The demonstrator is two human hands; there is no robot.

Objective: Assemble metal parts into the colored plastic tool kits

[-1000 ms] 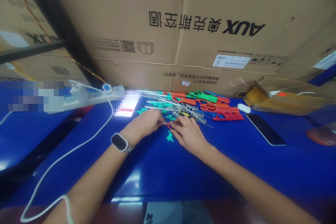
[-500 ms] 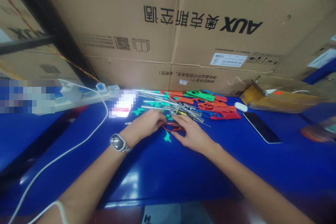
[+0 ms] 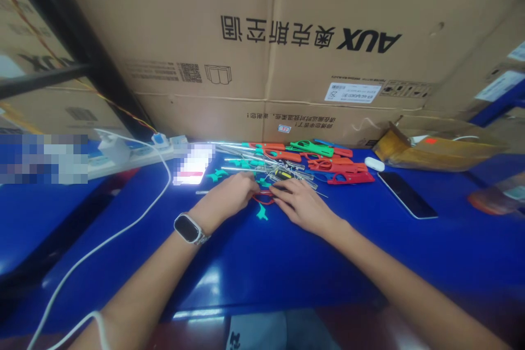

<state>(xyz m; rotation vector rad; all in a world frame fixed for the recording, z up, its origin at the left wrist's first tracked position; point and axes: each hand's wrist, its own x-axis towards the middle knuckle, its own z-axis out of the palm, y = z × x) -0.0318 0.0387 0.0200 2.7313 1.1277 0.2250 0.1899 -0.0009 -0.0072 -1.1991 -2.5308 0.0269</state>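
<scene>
My left hand [image 3: 235, 194], with a watch on its wrist, is closed on the front end of a red lighter body [image 3: 264, 199]. A thin metal tube [image 3: 202, 192] pokes out to the left from behind this hand. My right hand [image 3: 302, 205] has its fingers closed on the other end of the red body, which is partly hidden by it. Just below lies a loose green trigger-like piece [image 3: 261, 211]. Behind the hands is a heap of metal tubes [image 3: 233, 169], green pieces [image 3: 216, 175] and a yellow-and-black part [image 3: 283, 174].
Orange lighters [image 3: 281, 155], a green one [image 3: 311, 147] and red ones [image 3: 353, 176] lie behind. At right are a dark phone [image 3: 406, 195], a white case [image 3: 374, 164] and a taped box [image 3: 435, 154]. A lit phone [image 3: 192, 164], power strip [image 3: 123, 159] and white cable [image 3: 110, 238] are left.
The metal tube now shows to the left of my left hand. More of the red lighter body came into sight between my hands. The view shifted slightly.
</scene>
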